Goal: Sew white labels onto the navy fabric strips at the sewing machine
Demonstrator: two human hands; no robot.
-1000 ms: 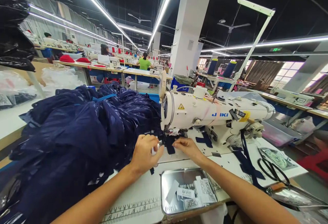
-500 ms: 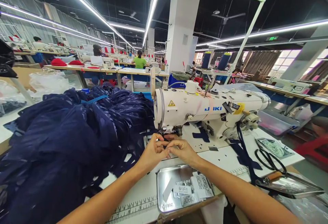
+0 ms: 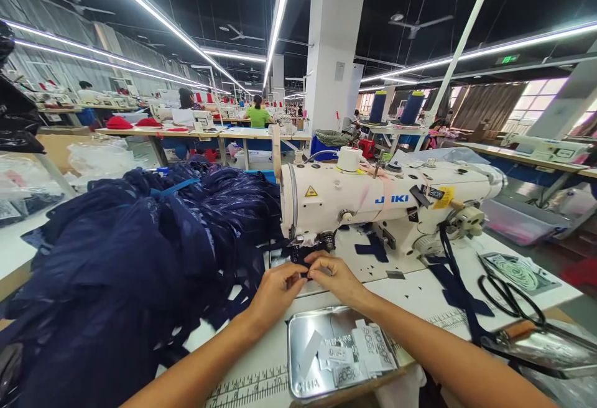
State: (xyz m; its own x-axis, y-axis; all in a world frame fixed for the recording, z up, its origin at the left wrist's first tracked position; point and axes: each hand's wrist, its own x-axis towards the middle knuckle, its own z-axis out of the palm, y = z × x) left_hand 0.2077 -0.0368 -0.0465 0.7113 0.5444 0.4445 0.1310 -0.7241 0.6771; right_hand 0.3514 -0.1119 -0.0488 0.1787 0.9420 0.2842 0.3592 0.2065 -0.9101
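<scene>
In front of the needle area of a white sewing machine [image 3: 336,199], my two hands meet fingertip to fingertip. My left hand [image 3: 276,290] is closed in a pinch at the edge of navy fabric [image 3: 303,261] lying under the machine head. Thumb and fingers of my right hand [image 3: 334,278] pinch the same edge, touching the left fingertips. The fingers partly cover what lies between them. Just below the hands, a metal tray [image 3: 298,327] holds several white printed labels [image 3: 373,349].
A large heap of navy garments [image 3: 140,252] fills the left side. On the right lie black-handled scissors [image 3: 508,302], navy strips [image 3: 459,271] and a packet with pale coiled cord [image 3: 517,271]. A ruler scale [image 3: 256,383] marks the table's front edge. People work at machines farther back.
My fingers have shifted from a raised, interlaced position to a low pinch on the fabric edge, with more navy cloth showing. The view has turned slightly left.
</scene>
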